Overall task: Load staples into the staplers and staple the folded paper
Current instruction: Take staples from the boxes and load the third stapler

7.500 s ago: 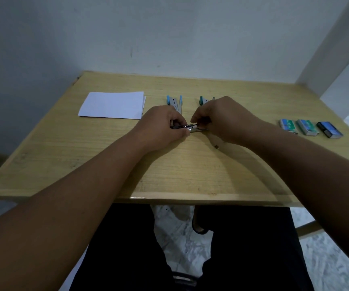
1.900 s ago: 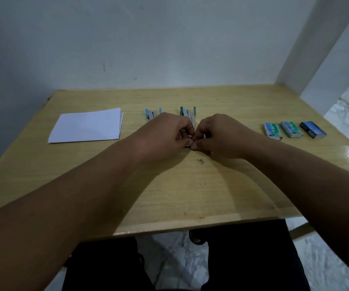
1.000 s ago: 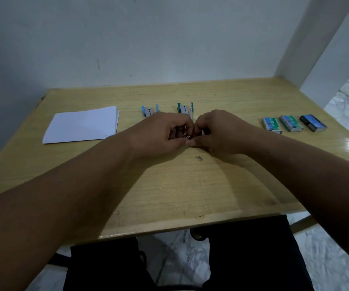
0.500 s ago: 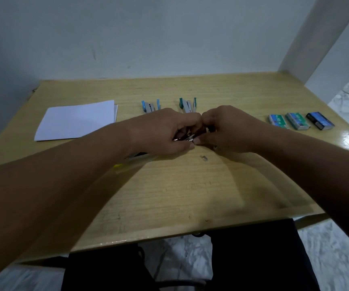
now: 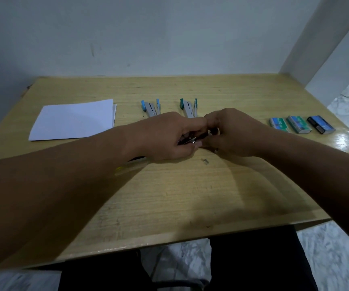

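- Compared with a second ago, the hands have tipped the black stapler (image 5: 198, 138) up so more of its metal shows between them; everything else on the table (image 5: 169, 196) looks unmoved.
- Left hand (image 5: 165, 137) has fingers curled round the stapler's near end, thumb underneath.
- Right hand (image 5: 230, 133) pinches its far end, fingers curled.
- Just behind the stapler lie a blue stapler (image 5: 150, 107) and a green stapler (image 5: 188, 107), both open.
- Folded paper (image 5: 72, 119) sits well left of it.
- Three staple boxes (image 5: 299, 124) line up off to its right.
- A loose staple bit (image 5: 205, 161) lies just in front of it.
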